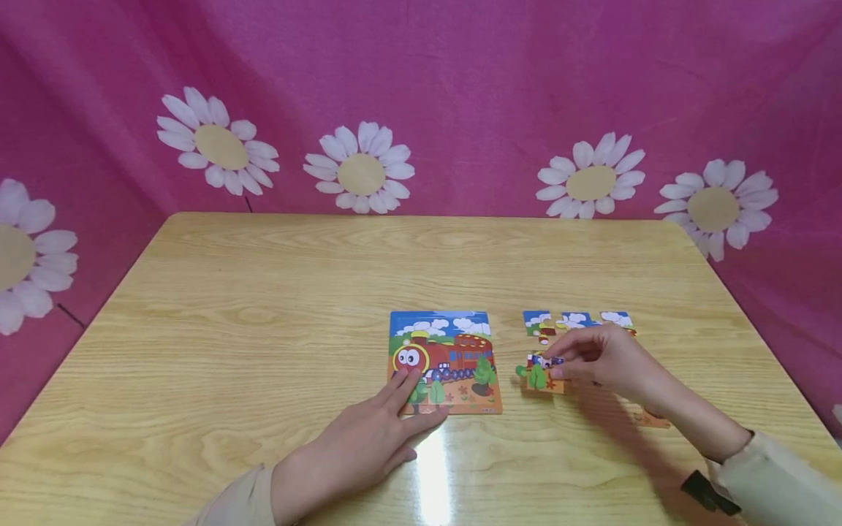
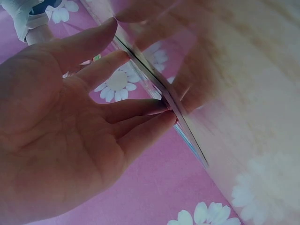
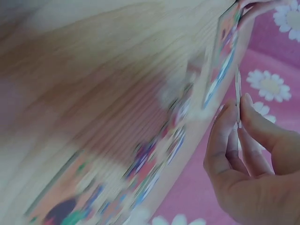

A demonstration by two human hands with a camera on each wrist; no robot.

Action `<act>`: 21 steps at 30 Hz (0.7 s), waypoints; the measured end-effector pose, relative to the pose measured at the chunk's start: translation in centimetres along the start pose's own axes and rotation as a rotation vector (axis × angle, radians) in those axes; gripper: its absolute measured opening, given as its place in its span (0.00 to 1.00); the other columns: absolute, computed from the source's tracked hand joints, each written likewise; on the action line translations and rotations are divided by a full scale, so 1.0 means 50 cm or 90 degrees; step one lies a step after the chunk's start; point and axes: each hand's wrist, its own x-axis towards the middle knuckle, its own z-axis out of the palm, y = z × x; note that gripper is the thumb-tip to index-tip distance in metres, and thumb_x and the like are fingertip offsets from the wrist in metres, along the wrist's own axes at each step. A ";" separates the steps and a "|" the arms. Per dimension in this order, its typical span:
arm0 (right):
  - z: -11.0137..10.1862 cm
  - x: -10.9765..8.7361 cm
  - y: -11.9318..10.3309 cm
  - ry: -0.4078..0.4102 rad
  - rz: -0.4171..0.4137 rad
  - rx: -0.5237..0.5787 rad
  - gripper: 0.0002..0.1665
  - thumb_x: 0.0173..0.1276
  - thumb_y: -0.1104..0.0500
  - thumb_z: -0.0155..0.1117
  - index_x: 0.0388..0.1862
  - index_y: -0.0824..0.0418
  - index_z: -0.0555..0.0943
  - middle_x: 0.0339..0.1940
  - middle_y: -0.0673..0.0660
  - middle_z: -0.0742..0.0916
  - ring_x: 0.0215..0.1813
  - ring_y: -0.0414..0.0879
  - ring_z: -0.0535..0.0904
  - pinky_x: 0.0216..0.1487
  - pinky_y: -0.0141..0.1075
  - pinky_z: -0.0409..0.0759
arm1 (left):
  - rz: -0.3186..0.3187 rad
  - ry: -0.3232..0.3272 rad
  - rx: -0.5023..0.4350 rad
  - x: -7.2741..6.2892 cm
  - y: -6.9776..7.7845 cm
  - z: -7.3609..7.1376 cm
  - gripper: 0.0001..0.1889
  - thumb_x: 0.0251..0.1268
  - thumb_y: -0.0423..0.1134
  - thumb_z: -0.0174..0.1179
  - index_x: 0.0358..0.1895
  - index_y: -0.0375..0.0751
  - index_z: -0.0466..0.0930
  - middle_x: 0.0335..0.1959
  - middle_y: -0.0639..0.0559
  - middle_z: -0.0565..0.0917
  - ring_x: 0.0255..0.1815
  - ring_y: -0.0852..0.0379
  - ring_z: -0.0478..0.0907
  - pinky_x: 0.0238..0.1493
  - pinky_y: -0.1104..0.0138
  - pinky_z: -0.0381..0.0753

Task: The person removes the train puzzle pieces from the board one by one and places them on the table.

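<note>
A square train-picture puzzle board [image 1: 460,343] lies flat on the table. My left hand [image 1: 362,442] rests on its lower left part, fingers extended. In the left wrist view, that hand [image 2: 70,122] has its fingertips on the board, which appears edge-on. To the right of the board, my right hand [image 1: 608,361] pinches a jigsaw piece [image 1: 539,376] showing green and orange, held above the tabletop. From the right wrist view, the thin piece [image 3: 238,93] stands edge-on between the thumb and fingers of the right hand [image 3: 253,173].
Several loose jigsaw pieces [image 1: 575,319] lie behind and under the right hand, partly hidden by it. One orange piece [image 1: 651,418] is under the right forearm. The wood-grain table [image 1: 263,314] meets a pink flowered cloth [image 1: 460,88] at its back edge.
</note>
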 end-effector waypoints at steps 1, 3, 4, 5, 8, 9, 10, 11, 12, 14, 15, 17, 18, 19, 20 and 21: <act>-0.007 -0.006 0.006 0.002 0.004 -0.007 0.10 0.59 0.65 0.73 0.40 0.67 0.86 0.29 0.54 0.88 0.28 0.38 0.80 0.26 0.33 0.78 | -0.001 -0.001 -0.001 0.000 0.000 -0.001 0.28 0.68 0.42 0.61 0.71 0.58 0.71 0.74 0.32 0.58 0.75 0.38 0.54 0.45 0.55 0.82; -0.020 -0.019 0.018 0.003 0.006 -0.026 0.09 0.60 0.66 0.72 0.40 0.67 0.86 0.30 0.55 0.87 0.27 0.38 0.79 0.25 0.33 0.78 | -0.005 -0.006 -0.001 0.000 0.000 -0.002 0.28 0.68 0.43 0.61 0.71 0.59 0.70 0.74 0.32 0.58 0.75 0.38 0.54 0.46 0.54 0.82; -0.025 -0.025 0.025 0.003 0.006 -0.037 0.09 0.59 0.66 0.72 0.40 0.67 0.86 0.30 0.54 0.87 0.28 0.38 0.80 0.25 0.33 0.78 | -0.006 -0.007 0.000 0.000 0.000 -0.003 0.28 0.68 0.43 0.61 0.71 0.59 0.70 0.74 0.32 0.58 0.75 0.38 0.54 0.47 0.54 0.82; -0.030 -0.031 0.030 0.000 0.008 -0.049 0.09 0.59 0.66 0.72 0.39 0.67 0.86 0.30 0.54 0.87 0.28 0.37 0.80 0.26 0.33 0.78 | -0.007 -0.008 0.000 0.000 0.000 -0.004 0.28 0.68 0.43 0.61 0.71 0.59 0.70 0.74 0.32 0.58 0.75 0.38 0.54 0.47 0.54 0.82; -0.044 -0.045 0.045 -0.007 0.018 -0.088 0.08 0.59 0.65 0.73 0.39 0.64 0.87 0.32 0.52 0.88 0.29 0.35 0.79 0.27 0.32 0.77 | -0.006 -0.006 -0.001 -0.001 0.000 -0.006 0.28 0.68 0.43 0.62 0.71 0.59 0.70 0.74 0.32 0.58 0.75 0.38 0.54 0.47 0.53 0.82; -0.047 -0.050 0.049 -0.011 0.023 -0.095 0.08 0.59 0.65 0.73 0.39 0.63 0.87 0.31 0.52 0.88 0.28 0.35 0.78 0.27 0.32 0.76 | -0.005 -0.005 -0.001 -0.002 0.000 -0.007 0.28 0.68 0.43 0.62 0.71 0.59 0.70 0.74 0.32 0.58 0.75 0.38 0.54 0.47 0.53 0.82; -0.050 -0.054 0.052 -0.013 0.028 -0.103 0.09 0.59 0.64 0.73 0.39 0.63 0.87 0.31 0.51 0.88 0.28 0.35 0.77 0.26 0.32 0.75 | -0.004 -0.004 -0.002 -0.002 0.000 -0.008 0.28 0.68 0.43 0.62 0.71 0.59 0.70 0.74 0.32 0.58 0.75 0.38 0.54 0.47 0.53 0.82; -0.053 -0.058 0.055 -0.015 0.033 -0.107 0.09 0.59 0.64 0.74 0.39 0.63 0.87 0.31 0.51 0.88 0.27 0.35 0.76 0.26 0.32 0.75 | -0.004 -0.003 -0.003 -0.003 0.001 -0.008 0.28 0.68 0.43 0.62 0.71 0.59 0.70 0.74 0.32 0.58 0.75 0.38 0.54 0.47 0.53 0.82; -0.055 -0.062 0.059 -0.016 0.033 -0.109 0.09 0.58 0.64 0.74 0.38 0.64 0.86 0.30 0.51 0.87 0.27 0.35 0.76 0.26 0.32 0.76 | -0.003 -0.002 -0.005 -0.003 0.001 -0.009 0.28 0.67 0.42 0.62 0.71 0.59 0.70 0.74 0.32 0.58 0.75 0.38 0.54 0.47 0.53 0.82; -0.057 -0.069 0.066 -0.012 0.035 -0.119 0.10 0.57 0.64 0.75 0.38 0.64 0.86 0.28 0.51 0.86 0.26 0.35 0.76 0.25 0.32 0.76 | -0.002 0.001 -0.006 -0.004 0.001 -0.010 0.28 0.67 0.42 0.62 0.71 0.59 0.70 0.74 0.32 0.58 0.75 0.38 0.55 0.46 0.54 0.82; -0.057 -0.072 0.068 -0.010 0.041 -0.120 0.10 0.56 0.64 0.75 0.37 0.65 0.85 0.27 0.51 0.85 0.26 0.35 0.76 0.24 0.32 0.76 | -0.001 0.001 -0.006 -0.005 0.001 -0.011 0.28 0.67 0.42 0.62 0.71 0.59 0.70 0.74 0.32 0.58 0.75 0.38 0.55 0.46 0.54 0.82; -0.057 -0.078 0.074 0.001 0.056 -0.139 0.11 0.55 0.63 0.77 0.35 0.63 0.83 0.25 0.50 0.83 0.26 0.35 0.76 0.25 0.32 0.76 | -0.001 0.001 -0.008 -0.005 0.002 -0.012 0.28 0.67 0.42 0.62 0.71 0.59 0.70 0.74 0.33 0.58 0.75 0.39 0.55 0.46 0.54 0.82; -0.057 -0.081 0.076 0.008 0.058 -0.151 0.11 0.54 0.63 0.77 0.34 0.63 0.83 0.24 0.50 0.83 0.26 0.35 0.76 0.25 0.32 0.76 | -0.002 -0.001 -0.008 -0.005 0.002 -0.013 0.28 0.67 0.42 0.62 0.71 0.59 0.70 0.74 0.33 0.58 0.75 0.39 0.55 0.46 0.54 0.82; -0.056 -0.083 0.078 0.016 0.061 -0.165 0.11 0.54 0.62 0.78 0.33 0.62 0.82 0.24 0.49 0.82 0.26 0.35 0.76 0.25 0.32 0.75 | -0.002 -0.003 -0.008 -0.005 0.002 -0.014 0.28 0.67 0.43 0.62 0.71 0.59 0.70 0.74 0.33 0.58 0.75 0.39 0.55 0.46 0.54 0.82; -0.056 -0.086 0.079 0.024 0.064 -0.177 0.12 0.53 0.62 0.78 0.32 0.61 0.82 0.23 0.49 0.82 0.25 0.35 0.76 0.25 0.32 0.75 | -0.003 -0.007 -0.009 -0.004 0.002 -0.014 0.28 0.68 0.43 0.62 0.71 0.59 0.70 0.74 0.33 0.58 0.75 0.38 0.55 0.46 0.54 0.82; -0.056 -0.088 0.080 0.033 0.065 -0.190 0.13 0.52 0.61 0.79 0.31 0.61 0.82 0.23 0.48 0.82 0.25 0.35 0.76 0.25 0.31 0.74 | -0.004 -0.011 -0.010 -0.004 0.002 -0.015 0.28 0.68 0.43 0.62 0.71 0.59 0.70 0.74 0.33 0.58 0.75 0.38 0.55 0.47 0.54 0.82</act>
